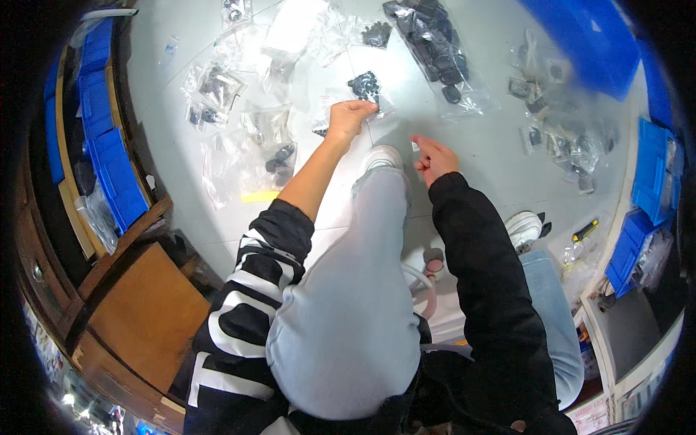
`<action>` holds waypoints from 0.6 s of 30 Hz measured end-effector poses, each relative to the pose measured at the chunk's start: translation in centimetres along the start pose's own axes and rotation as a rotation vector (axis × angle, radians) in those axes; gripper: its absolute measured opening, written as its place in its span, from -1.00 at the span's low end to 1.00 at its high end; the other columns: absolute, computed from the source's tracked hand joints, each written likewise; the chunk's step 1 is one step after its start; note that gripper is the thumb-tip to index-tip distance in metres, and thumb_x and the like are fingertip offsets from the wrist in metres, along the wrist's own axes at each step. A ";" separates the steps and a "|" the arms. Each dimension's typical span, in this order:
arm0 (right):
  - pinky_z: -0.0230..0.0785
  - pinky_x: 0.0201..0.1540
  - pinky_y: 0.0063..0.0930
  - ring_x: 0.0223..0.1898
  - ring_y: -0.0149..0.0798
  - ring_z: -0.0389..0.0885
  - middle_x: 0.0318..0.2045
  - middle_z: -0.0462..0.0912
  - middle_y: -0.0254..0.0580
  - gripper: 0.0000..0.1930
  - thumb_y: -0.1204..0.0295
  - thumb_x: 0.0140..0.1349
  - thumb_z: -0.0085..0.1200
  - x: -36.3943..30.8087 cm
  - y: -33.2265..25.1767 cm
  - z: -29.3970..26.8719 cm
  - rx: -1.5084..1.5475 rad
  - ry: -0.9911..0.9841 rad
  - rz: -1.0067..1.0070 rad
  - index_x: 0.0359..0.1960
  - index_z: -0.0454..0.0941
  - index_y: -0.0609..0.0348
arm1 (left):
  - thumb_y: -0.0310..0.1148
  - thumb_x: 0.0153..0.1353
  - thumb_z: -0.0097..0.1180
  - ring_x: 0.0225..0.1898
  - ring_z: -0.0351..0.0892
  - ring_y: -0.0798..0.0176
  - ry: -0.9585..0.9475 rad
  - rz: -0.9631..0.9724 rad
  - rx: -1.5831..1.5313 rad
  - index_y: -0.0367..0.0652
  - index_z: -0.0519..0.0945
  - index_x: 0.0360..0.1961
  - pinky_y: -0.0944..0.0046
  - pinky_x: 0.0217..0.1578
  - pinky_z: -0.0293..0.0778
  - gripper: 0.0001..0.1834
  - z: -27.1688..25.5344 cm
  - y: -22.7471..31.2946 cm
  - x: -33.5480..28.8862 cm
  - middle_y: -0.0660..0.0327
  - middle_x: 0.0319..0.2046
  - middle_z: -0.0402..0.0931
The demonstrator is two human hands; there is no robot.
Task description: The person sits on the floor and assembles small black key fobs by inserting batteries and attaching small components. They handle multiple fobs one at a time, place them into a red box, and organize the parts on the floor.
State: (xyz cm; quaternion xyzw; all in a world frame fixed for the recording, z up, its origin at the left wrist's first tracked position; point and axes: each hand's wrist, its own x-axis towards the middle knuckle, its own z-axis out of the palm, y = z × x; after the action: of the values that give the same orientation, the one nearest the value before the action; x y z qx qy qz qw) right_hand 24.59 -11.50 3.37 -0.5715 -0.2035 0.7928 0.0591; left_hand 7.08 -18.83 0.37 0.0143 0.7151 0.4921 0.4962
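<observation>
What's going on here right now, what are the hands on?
A person sits over a pale floor strewn with clear plastic bags of small dark parts. The left hand pinches the edge of a small clear bag of dark parts lying on the floor. The right hand hovers just beside it, fingers curled around something tiny and pale; what it is cannot be told. A long bag of dark parts lies farther out, and blue bins line the right side.
</observation>
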 end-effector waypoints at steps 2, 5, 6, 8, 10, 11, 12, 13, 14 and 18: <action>0.05 -0.58 -0.64 -0.66 -0.57 0.07 -0.68 0.17 -0.53 -0.79 0.45 0.11 0.01 1.8 0.5 0.7 -0.025 -0.008 0.024 -0.25 0.50 0.30 | -0.39 -0.06 0.19 -0.74 0.17 0.53 0.038 0.134 0.167 -0.26 0.61 -0.50 0.52 -0.74 0.11 -0.86 0.0 -1.1 0.9 0.35 -0.67 0.44; 0.14 -0.68 -0.68 -0.73 -0.55 0.20 -0.70 0.32 -0.45 -0.76 0.36 0.00 0.12 4.1 1.2 1.3 -0.081 0.049 -0.010 -0.33 0.55 0.25 | -0.39 -0.07 0.19 -0.68 0.29 0.48 0.007 0.179 0.397 -0.28 0.60 -0.50 0.49 -0.64 0.24 -0.85 0.3 -2.1 1.3 0.31 -0.65 0.47; 0.13 -0.66 -0.67 -0.70 -0.55 0.18 -0.66 0.34 -0.45 -0.77 0.39 0.01 0.11 4.8 1.4 1.6 -0.084 0.052 -0.014 -0.31 0.54 0.25 | -0.41 -0.09 0.19 -0.62 0.37 0.45 0.020 0.159 0.495 -0.28 0.60 -0.49 0.47 -0.54 0.32 -0.85 0.4 -2.3 1.1 0.25 -0.63 0.51; 0.11 -0.60 -0.66 -0.65 -0.55 0.15 -0.58 0.37 -0.44 -0.78 0.44 0.03 0.10 6.2 1.8 2.3 -0.090 0.053 -0.032 -0.28 0.52 0.26 | -0.42 -0.09 0.18 -0.61 0.41 0.43 0.059 0.184 0.577 -0.27 0.60 -0.49 0.45 -0.52 0.34 -0.86 0.7 -2.3 0.7 0.20 -0.61 0.53; 0.12 -0.62 -0.66 -0.64 -0.54 0.19 -0.54 0.41 -0.41 -0.78 0.43 0.01 0.11 7.5 2.2 3.2 -0.121 0.041 -0.057 -0.29 0.53 0.26 | -0.42 -0.09 0.18 -0.59 0.45 0.37 0.104 0.275 0.649 -0.27 0.60 -0.47 0.42 -0.50 0.37 -0.85 0.8 -2.1 0.3 0.14 -0.58 0.54; 0.12 -0.62 -0.66 -0.64 -0.53 0.22 -0.52 0.43 -0.39 -0.77 0.43 0.00 0.12 8.0 2.3 3.5 -0.138 0.029 -0.073 -0.29 0.53 0.25 | -0.41 -0.09 0.18 -0.59 0.47 0.33 0.129 0.348 0.679 -0.27 0.60 -0.46 0.39 -0.49 0.39 -0.84 0.8 -2.0 0.2 0.11 -0.56 0.54; 0.13 -0.63 -0.66 -0.65 -0.53 0.23 -0.51 0.43 -0.38 -0.77 0.43 0.00 0.12 8.4 2.4 3.8 -0.140 0.049 -0.071 -0.30 0.53 0.26 | -0.41 -0.09 0.17 -0.58 0.50 0.29 0.153 0.428 0.707 -0.27 0.59 -0.45 0.37 -0.47 0.40 -0.83 0.7 -1.9 0.1 0.08 -0.55 0.54; 0.13 -0.64 -0.66 -0.65 -0.52 0.24 -0.51 0.44 -0.37 -0.77 0.43 -0.01 0.12 8.7 2.5 4.0 -0.141 0.069 -0.069 -0.30 0.53 0.26 | -0.40 -0.09 0.17 -0.56 0.51 0.24 0.149 0.465 0.760 -0.27 0.59 -0.44 0.34 -0.46 0.41 -0.82 0.5 -1.9 0.1 0.06 -0.52 0.54; 0.14 -0.65 -0.66 -0.65 -0.51 0.25 -0.50 0.45 -0.35 -0.78 0.44 -0.02 0.12 8.8 2.6 4.2 -0.140 0.079 -0.067 -0.31 0.53 0.27 | -0.38 -0.09 0.17 -0.54 0.52 0.19 0.145 0.513 0.810 -0.27 0.59 -0.43 0.31 -0.45 0.42 -0.81 0.4 -1.9 0.1 0.05 -0.50 0.54; 0.15 -0.66 -0.65 -0.66 -0.51 0.24 -0.55 0.44 -0.35 -0.79 0.47 -0.03 0.13 8.6 2.8 4.4 -0.281 0.242 -0.044 -0.34 0.52 0.28 | -0.33 -0.09 0.17 -0.46 0.52 0.05 0.131 0.577 0.944 -0.26 0.57 -0.39 0.23 -0.42 0.42 -0.76 0.1 -2.4 0.0 0.01 -0.44 0.53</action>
State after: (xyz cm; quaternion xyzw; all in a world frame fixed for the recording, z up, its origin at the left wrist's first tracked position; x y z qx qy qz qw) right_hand 17.98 -12.34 -4.17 -0.6609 -0.3159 0.6805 0.0202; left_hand 8.23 -19.95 -1.36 0.3995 0.8544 0.2342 0.2357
